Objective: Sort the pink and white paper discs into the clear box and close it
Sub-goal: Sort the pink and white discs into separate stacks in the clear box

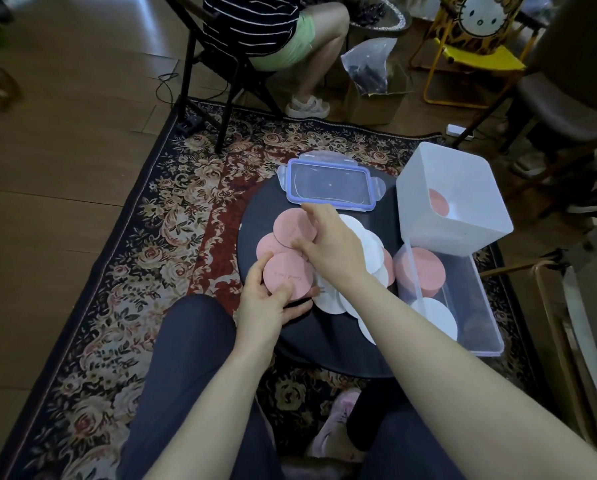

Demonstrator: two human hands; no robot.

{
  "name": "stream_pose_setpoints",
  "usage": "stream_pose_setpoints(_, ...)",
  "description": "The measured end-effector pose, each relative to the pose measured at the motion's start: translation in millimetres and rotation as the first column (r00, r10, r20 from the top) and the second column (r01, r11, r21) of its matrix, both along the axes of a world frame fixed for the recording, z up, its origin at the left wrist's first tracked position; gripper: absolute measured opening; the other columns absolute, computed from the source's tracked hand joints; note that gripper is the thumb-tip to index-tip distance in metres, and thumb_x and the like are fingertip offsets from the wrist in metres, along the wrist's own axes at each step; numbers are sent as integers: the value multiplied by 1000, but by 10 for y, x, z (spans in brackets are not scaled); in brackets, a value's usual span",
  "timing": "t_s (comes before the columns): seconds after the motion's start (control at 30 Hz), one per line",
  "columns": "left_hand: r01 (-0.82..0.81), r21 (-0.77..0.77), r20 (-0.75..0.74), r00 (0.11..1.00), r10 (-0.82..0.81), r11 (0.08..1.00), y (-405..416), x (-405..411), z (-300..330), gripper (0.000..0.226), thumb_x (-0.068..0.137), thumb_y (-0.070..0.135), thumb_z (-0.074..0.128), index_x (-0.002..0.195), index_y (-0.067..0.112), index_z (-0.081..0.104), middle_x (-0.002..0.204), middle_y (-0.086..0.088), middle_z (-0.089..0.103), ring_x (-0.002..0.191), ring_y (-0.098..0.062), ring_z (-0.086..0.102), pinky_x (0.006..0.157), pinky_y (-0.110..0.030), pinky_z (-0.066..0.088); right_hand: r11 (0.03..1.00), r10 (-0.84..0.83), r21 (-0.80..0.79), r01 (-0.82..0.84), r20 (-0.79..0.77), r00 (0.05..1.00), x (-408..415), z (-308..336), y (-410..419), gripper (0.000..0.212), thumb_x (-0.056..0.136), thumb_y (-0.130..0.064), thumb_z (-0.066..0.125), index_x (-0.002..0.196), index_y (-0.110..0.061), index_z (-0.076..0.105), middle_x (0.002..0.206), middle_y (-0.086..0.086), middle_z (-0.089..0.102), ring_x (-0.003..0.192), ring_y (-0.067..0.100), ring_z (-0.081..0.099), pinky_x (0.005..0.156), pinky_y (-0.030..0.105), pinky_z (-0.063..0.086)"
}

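— Pink discs, where are they?

— Three overlap at the left edge of the round black table [328, 337]. My left hand [265, 299] has the nearest pink disc [285, 277] clamped between thumb on top and fingers underneath. My right hand [328, 242] reaches across the middle; its fingers are together on the far pink disc [291, 225], thumb at that disc's near rim. A firm pinch or only a touch, I cannot tell.

— White ones?

— White discs [366, 244] lie fanned under and beside my right wrist, toward the table's right edge, one pink edge showing among them.

— The clear box?

— Clear box [477, 306] sits at the right edge, open, partly overhanging. One pink stack [421, 271] at its far end, one white stack [439, 317] at its near end, just beside each other. Its blue-rimmed lid [330, 183] lies at the far edge.

— Anything else?

— White bin [463, 216], tipped on its side at the far right corner, touching the clear box, a pink disc inside.
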State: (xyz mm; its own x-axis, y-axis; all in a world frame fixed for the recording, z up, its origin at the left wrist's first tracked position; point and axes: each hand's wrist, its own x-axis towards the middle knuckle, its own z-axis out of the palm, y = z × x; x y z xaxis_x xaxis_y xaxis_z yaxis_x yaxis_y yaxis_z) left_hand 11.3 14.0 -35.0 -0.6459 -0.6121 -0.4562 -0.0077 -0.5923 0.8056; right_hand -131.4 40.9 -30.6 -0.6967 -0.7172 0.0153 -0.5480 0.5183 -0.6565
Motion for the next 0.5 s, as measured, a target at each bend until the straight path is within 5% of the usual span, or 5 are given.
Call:
stream_pose_setpoints(0.13,-1,-13,-1,1000,1,1000,3,-5,-13,54,94,-9,43,136,26,44,134,-13,55,85,-33,73,75,-36,60,996,-76,-44,76,0,997,-4,11,23,53,80,-12,66,129,-22,46,119,-3,45,96,14,52,75,35,45)
stream_pose_setpoints(0.27,-5,-17,-11,1000,5,1000,6,-11,-7,53,94,-9,42,133,27,44,132,-13,56,85,-33,73,73,-34,60,973,-187,-112,203,142,972,-63,29,114,21,88,-11,57,108,-18,60,89,-6,53,81,14,50,72,27,41)
stream_pose_setpoints(0.4,-11,-15,-9,1000,10,1000,9,-11,-7,53,95,-10,40,133,27,43,133,-12,55,83,-32,74,72,-33,60,906,-332,-178,383,260,907,-4,89,272,15,91,-16,53,100,-19,65,94,-2,62,82,11,54,64,12,37)
stream_pose_setpoints(0.5,-5,-25,-7,1000,5,1000,11,-14,-12,53,95,-9,39,132,29,44,133,-11,56,83,-32,74,72,-32,60,852,-398,-224,474,311,863,80,118,382,17,92,-16,50,97,-20,64,99,-2,64,87,12,58,74,22,46)
